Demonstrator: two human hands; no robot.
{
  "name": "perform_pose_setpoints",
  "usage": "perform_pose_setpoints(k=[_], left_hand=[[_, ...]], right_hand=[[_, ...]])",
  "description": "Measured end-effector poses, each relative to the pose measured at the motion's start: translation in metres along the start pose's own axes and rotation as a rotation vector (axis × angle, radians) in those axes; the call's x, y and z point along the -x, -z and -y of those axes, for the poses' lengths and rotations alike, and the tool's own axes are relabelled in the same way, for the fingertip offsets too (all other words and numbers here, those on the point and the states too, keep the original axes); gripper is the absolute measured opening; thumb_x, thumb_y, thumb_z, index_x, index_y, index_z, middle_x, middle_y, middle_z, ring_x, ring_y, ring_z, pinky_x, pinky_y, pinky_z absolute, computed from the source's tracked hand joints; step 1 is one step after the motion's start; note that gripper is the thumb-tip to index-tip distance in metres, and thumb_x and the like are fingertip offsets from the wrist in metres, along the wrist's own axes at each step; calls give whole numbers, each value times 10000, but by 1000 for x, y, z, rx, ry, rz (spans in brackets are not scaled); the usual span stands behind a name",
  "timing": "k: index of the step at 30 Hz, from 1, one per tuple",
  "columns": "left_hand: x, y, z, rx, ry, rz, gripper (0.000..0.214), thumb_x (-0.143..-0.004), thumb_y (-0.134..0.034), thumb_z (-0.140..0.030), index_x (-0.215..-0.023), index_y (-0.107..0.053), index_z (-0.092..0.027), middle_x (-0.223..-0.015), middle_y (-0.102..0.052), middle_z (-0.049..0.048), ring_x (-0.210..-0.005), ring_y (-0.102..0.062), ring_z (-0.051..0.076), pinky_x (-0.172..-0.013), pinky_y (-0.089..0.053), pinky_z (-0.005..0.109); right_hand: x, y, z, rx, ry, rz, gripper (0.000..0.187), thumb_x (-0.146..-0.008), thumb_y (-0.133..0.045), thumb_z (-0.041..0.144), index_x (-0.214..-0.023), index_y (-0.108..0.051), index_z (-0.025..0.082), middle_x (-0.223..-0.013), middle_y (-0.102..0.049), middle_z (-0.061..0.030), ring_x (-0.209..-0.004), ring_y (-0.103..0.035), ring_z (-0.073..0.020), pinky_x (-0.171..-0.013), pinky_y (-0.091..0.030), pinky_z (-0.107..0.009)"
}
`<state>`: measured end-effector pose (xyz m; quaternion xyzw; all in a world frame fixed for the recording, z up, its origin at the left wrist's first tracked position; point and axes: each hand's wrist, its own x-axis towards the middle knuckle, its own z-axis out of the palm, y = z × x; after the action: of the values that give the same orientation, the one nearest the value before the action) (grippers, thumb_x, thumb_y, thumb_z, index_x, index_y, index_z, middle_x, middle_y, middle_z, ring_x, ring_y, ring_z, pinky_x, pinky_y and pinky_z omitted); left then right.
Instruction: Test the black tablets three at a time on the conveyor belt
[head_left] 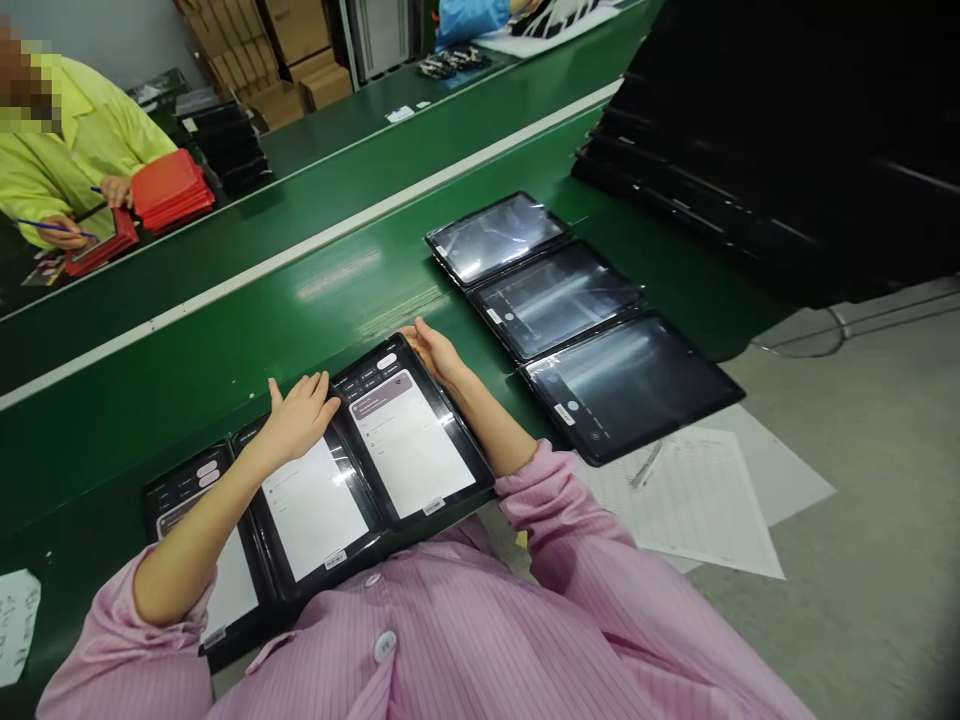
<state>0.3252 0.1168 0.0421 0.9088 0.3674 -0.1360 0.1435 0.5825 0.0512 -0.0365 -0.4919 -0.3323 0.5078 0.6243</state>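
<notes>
Three lit tablets lie side by side in a black tray (379, 535) close to my body: a left tablet (232, 575), a middle tablet (319, 510) and a right tablet (420, 440). My left hand (304, 420) lies over the top of the middle tablet, fingers stretched out and pointing towards the right one. At the far right corner of the tray, my right hand (431, 352) is curled round the edge, with its fingers partly hidden behind it. My left forearm covers part of the left tablet.
Another tray with three dark-screened tablets (637, 385) lies to the right. Beyond it rises a stack of black trays (772, 160). Printed sheets (697, 500) with a pen (646, 465) lie at the lower right. Across the green bench (330, 270), a person in yellow (112, 120) handles red cases (172, 190).
</notes>
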Motion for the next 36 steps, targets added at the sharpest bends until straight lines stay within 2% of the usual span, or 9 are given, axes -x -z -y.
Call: perform_pose_setpoints(k=[4, 9, 13, 18, 22, 25, 29, 33, 36], left_hand=[[-3, 5, 19, 44, 6, 33, 668, -1012, -154, -518, -1569, -350, -206, -1614, -353, 163, -1515, -276, 346, -1182, -132, 706], [-5, 19, 59, 283, -53, 105, 641, -977, -329, -483, -1593, -287, -310, -1601, -395, 13, -1438, -440, 243, -1176, -354, 399], [1, 19, 61, 311, -94, 104, 718, -944, -422, -425, -1615, -191, -315, -1581, -415, 11, -1402, -486, 259, -1163, -362, 414], [29, 29, 89, 393, -28, 70, 725, -988, -332, -518, -1628, -66, -305, -1553, -452, 21, -1394, -497, 239, -1178, -338, 413], [79, 32, 149, 316, 190, -8, 686, -933, -359, -590, -1527, -443, -256, -1535, -481, 28, -1408, -478, 279, -1178, -346, 424], [110, 23, 176, 347, 245, 22, 641, -876, -453, -626, -1381, -621, -269, -1447, -584, 28, -1341, -547, 298, -1150, -389, 418], [120, 5, 173, 367, 230, -73, 531, -875, -521, -532, -1316, -670, -277, -1374, -649, 38, -1291, -591, 291, -1133, -409, 414], [131, -5, 162, 336, 241, -201, 561, -966, -420, -470, -1476, -504, -251, -1449, -586, 63, -1316, -575, 257, -1253, -157, 526], [168, -16, 157, 317, 240, -396, 552, -1022, -303, -491, -1492, -477, -259, -1459, -580, 50, -1305, -581, 223, -1269, -73, 537]], right_hand=[[0, 1, 2, -65, -2, 36, 685, -726, -517, 880, -795, -645, 211, -757, -674, -49, -771, -640, -231, -763, -526, -363], [-5, 1, -12, 148, 72, -75, 532, -674, -759, 585, -1031, -610, 220, -1031, -670, -45, -1045, -604, -238, -1001, -451, -394], [-5, 3, -21, 330, 132, -72, 697, -628, -794, 392, -1231, -483, 234, -1133, -635, -66, -1119, -572, -251, -1086, -378, -462], [-4, 12, -27, 337, 151, -51, 667, -760, -683, 488, -1302, -367, 261, -1139, -635, -71, -1136, -584, -242, -1069, -406, -466], [-5, 17, -30, 344, 132, -59, 621, -786, -648, 517, -1278, -358, 272, -1121, -647, -58, -1094, -604, -232, -1042, -442, -465], [-6, 19, -32, 376, 144, -62, 590, -795, -641, 535, -1256, -367, 288, -1102, -661, -49, -1078, -617, -235, -1043, -443, -480], [-11, 22, -34, 392, 137, -76, 562, -784, -641, 535, -1232, -398, 296, -1095, -678, -54, -1090, -626, -248, -1041, -454, -491], [-2, 30, -25, 462, 128, -103, 556, -811, -567, 557, -1282, -432, 292, -1171, -655, -82, -1155, -611, -285, -1057, -448, -537], [33, 31, -6, 747, 260, -120, 552, -878, -511, 567, -1359, -483, 300, -1292, -596, -123, -1266, -534, -338, -1097, -392, -583]])
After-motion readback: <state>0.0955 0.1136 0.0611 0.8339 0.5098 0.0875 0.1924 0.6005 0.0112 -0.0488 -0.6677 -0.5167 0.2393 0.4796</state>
